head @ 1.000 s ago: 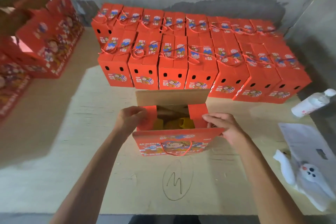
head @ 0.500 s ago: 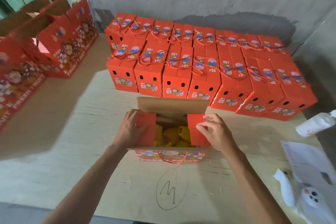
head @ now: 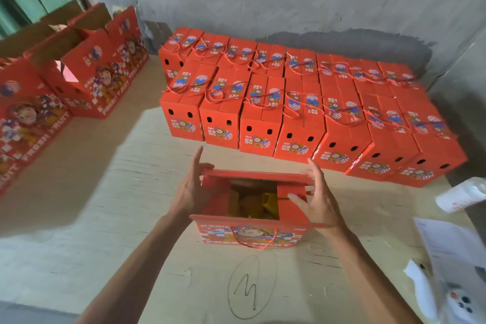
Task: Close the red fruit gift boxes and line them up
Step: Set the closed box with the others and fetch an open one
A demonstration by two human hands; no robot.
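Red fruit gift box (head: 251, 234), printed "FRESH FRUIT", stands open-topped on the pale surface (head: 105, 218), directly in front of the person and just short of the closed boxes (head: 289, 113) ranked in two rows against the far wall. Yellow contents (head: 252, 205) are visible through the gap in the top. Both short end flaps appear folded inward. The far long flap (head: 256, 175) leans over the opening; the near long flap (head: 257, 220), carrying the cord handle (head: 253, 239), is not yet closed.

Left hand (head: 189, 192) lies against the box's left end, fingers straight and pointing away, thumb touching the far flap's corner; its grip is loose and encloses nothing. Right hand (head: 314, 197) lies at the right end, fingers extended along the far flap's edge, thumb resting on the right end flap; likewise an extended, uncurled grip, holding nothing.

Governing relation: the box's long axis runs left to right, squarely between the two hands, which bracket its ends about equally. Neither hand is noticeably nearer. The far flap's free edge lies beyond the fingertips, so closing calls, in the inspector's judgement, for drawing it toward the person with both hands together.

Further open boxes (head: 86, 73) wait at the left. A white bottle (head: 462, 196) and papers (head: 452, 247) lie to the right. A circled pencil mark (head: 249, 289) is drawn on the surface just in front of the box.
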